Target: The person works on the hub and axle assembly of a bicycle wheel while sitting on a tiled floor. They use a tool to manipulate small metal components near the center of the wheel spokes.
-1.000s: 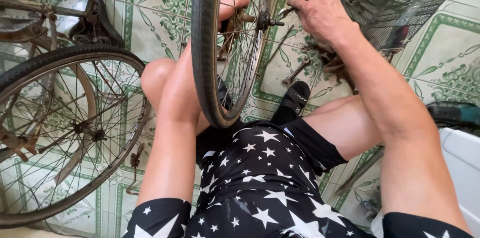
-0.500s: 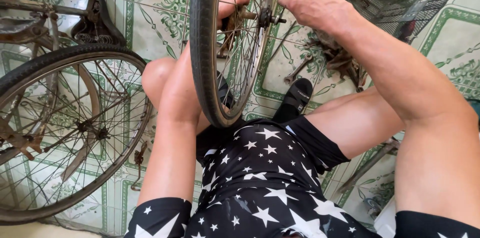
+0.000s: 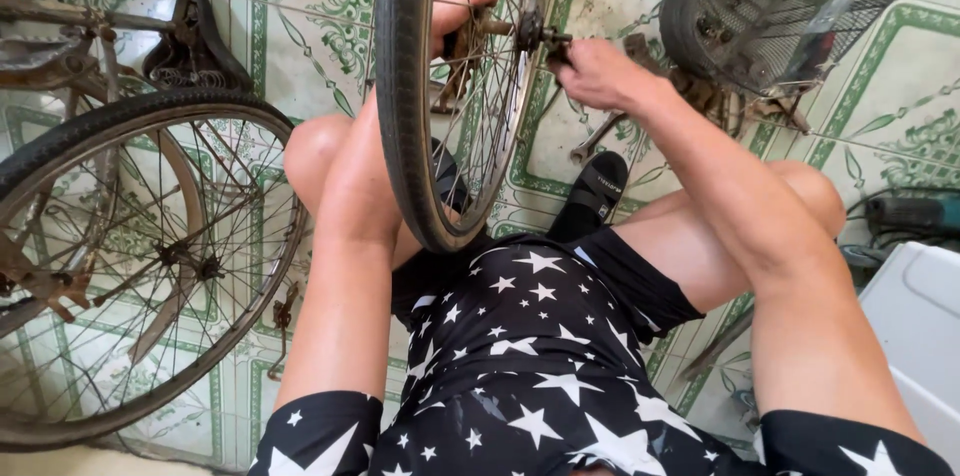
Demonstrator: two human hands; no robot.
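Observation:
A bicycle wheel [image 3: 410, 96] with a black tyre stands upright between my knees. My left hand [image 3: 462, 8] reaches behind its spokes and holds the hub axle on the far side. My right hand [image 3: 598, 74] is closed on the near end of the hub axle [image 3: 540, 36], fingers pinched around a small nut or tool there. Most of my left hand's fingers are hidden by the spokes.
An upturned bicycle with a second spoked wheel [image 3: 110, 266] and a black saddle [image 3: 195, 46] lies at the left. A wire basket [image 3: 790, 6] sits at the upper right, with wrenches [image 3: 598, 136] on the tiled floor below it. A white box [image 3: 920, 336] stands at the right edge.
My right hand has come down from the wire basket area to the wheel's hub axle and closed on it. The left hand has stayed at the hub.

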